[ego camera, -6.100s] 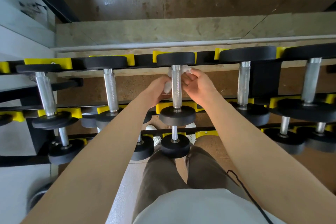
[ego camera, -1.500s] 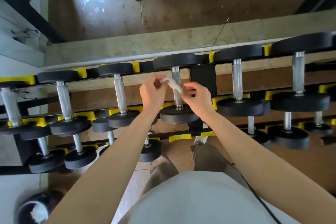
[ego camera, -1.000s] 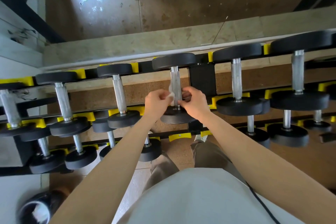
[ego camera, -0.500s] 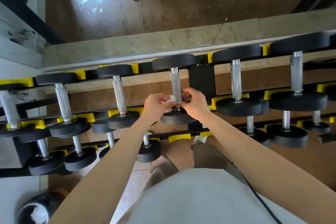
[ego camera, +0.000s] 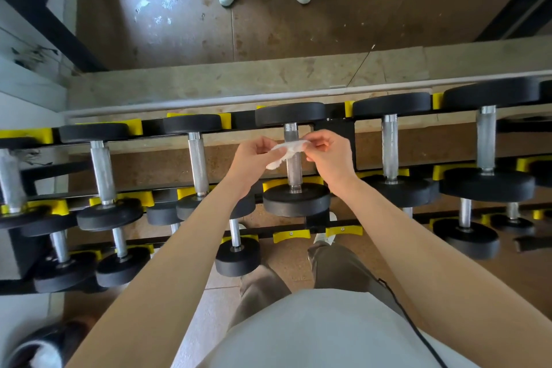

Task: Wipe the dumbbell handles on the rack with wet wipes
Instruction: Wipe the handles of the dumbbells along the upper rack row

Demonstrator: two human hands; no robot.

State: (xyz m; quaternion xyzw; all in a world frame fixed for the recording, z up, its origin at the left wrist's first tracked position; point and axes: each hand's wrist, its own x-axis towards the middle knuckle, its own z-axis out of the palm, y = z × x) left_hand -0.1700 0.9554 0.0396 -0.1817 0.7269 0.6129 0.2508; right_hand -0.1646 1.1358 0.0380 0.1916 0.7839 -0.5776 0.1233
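Wipe [ego camera: 286,149]: now stretched between the fingers [ego camera: 317,139], across the handle [ego camera: 294,172], higher than before.
Left hand [ego camera: 255,157]: pinches one end.
Right hand [ego camera: 330,157]: pinches the other.
Meaning: another pass likely.

Black rack [ego camera: 335,131] w/ yellow cradles [ego camera: 276,184]: dumbbells [ego camera: 197,160] seated across top tier, more on lower tiers

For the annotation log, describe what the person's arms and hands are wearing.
Left hand and right hand are ungloved; no rings or watch show. Both forearms are sleeveless in view. A thin black cable runs beside the right forearm.
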